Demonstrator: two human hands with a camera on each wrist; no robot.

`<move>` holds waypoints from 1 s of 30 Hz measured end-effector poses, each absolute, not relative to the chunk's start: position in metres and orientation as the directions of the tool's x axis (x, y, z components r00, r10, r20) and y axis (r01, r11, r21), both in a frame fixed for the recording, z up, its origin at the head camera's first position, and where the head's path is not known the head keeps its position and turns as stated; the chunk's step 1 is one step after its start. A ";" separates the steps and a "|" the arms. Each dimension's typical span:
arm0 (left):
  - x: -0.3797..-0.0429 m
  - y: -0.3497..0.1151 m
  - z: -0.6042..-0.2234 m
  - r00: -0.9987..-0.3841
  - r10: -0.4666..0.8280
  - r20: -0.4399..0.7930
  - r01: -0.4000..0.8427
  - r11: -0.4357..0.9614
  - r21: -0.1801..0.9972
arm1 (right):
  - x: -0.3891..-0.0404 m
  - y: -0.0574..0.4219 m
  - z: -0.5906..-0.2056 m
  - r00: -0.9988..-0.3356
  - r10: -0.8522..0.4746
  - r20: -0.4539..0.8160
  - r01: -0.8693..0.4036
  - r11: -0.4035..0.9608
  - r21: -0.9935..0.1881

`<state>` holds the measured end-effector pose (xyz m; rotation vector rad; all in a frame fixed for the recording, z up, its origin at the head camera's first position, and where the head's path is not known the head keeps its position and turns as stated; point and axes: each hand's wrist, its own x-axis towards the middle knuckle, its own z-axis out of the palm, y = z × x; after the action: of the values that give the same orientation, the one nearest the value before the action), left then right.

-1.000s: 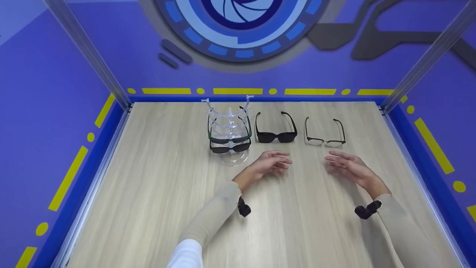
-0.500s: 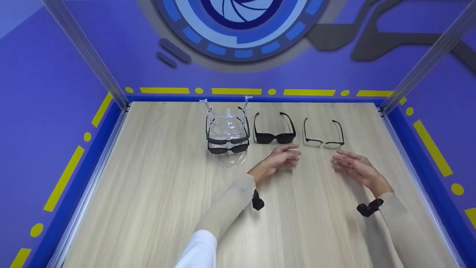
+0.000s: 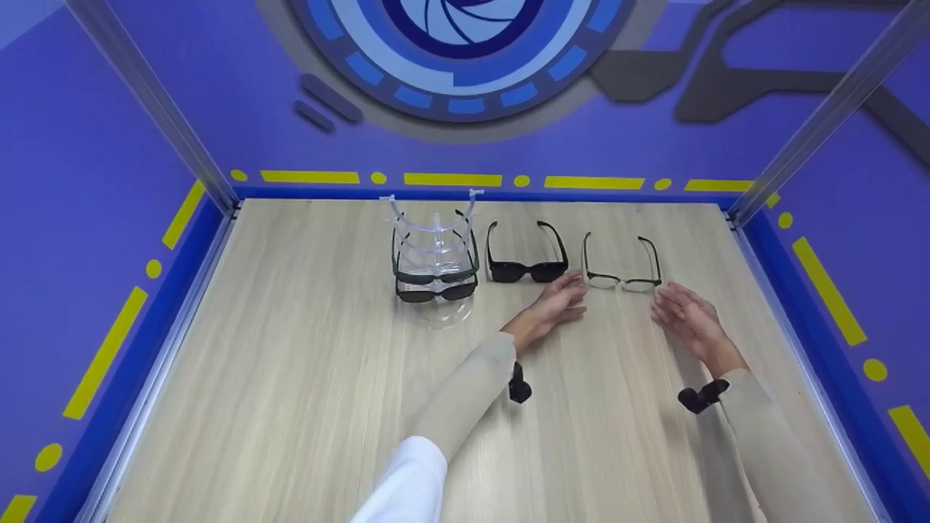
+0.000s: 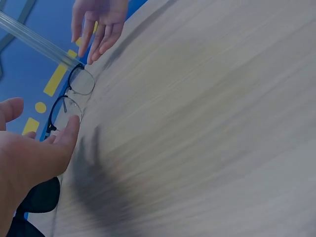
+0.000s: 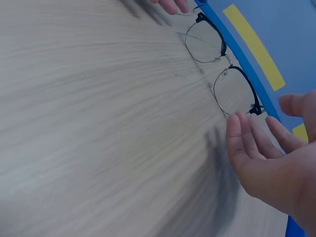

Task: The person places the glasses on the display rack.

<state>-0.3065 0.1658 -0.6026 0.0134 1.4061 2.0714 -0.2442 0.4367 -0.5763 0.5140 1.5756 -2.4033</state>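
Observation:
Clear-lensed eyeglasses (image 3: 623, 282) with dark upper rims stand on the table, temples unfolded toward the back wall. Just off their left front corner is my left hand (image 3: 548, 309), fingers extended and holding nothing. By the right front corner my right hand (image 3: 692, 319) reaches with relaxed fingers, its fingertips (image 5: 240, 118) close to the frame's hinge in the right wrist view; whether they touch I cannot tell. Black sunglasses (image 3: 527, 272) stand behind and left of my left hand. Both lenses of the eyeglasses (image 4: 81, 80) show between my hands in the left wrist view.
A clear display stand (image 3: 438, 247) with two pairs of dark sunglasses (image 3: 436, 293) on it stands left of the black sunglasses. Blue panels (image 3: 465, 156) border the wooden table (image 3: 290, 363) at the back and sides.
My left hand has moved right and forward to the eyeglasses' left side. My right hand has come slightly forward toward their right corner. The glasses stay in place; the head view has shifted slightly.

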 end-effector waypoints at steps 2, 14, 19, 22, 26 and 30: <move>-0.308 0.165 -0.603 -0.799 0.509 -0.321 -0.494 -0.251 0.832 | -0.246 0.437 -0.578 -0.917 0.010 -0.400 0.370 -0.354 -0.859; -0.314 0.163 -0.608 -0.758 0.575 -0.307 -0.499 -0.207 0.842 | -0.251 0.432 -0.579 -0.921 -0.044 -0.386 0.386 -0.224 -0.895; -0.315 0.165 -0.605 -0.750 0.592 -0.293 -0.501 -0.222 0.836 | -0.250 0.432 -0.578 -0.923 -0.060 -0.379 0.382 -0.254 -0.889; -0.316 0.165 -0.603 -0.748 0.593 -0.298 -0.507 -0.221 0.833 | -0.249 0.433 -0.578 -0.923 -0.052 -0.382 0.383 -0.246 -0.890; -0.316 0.168 -0.602 -0.764 0.560 -0.320 -0.510 -0.220 0.832 | -0.249 0.433 -0.578 -0.921 -0.046 -0.386 0.385 -0.246 -0.889; -0.315 0.174 -0.602 -0.771 0.550 -0.321 -0.511 -0.234 0.827 | -0.245 0.436 -0.578 -0.924 -0.050 -0.379 0.379 -0.260 -0.888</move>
<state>-0.3150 0.1736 -0.6021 0.0490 1.3510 2.0466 -0.2455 0.4359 -0.5777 0.4010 1.7152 -2.2610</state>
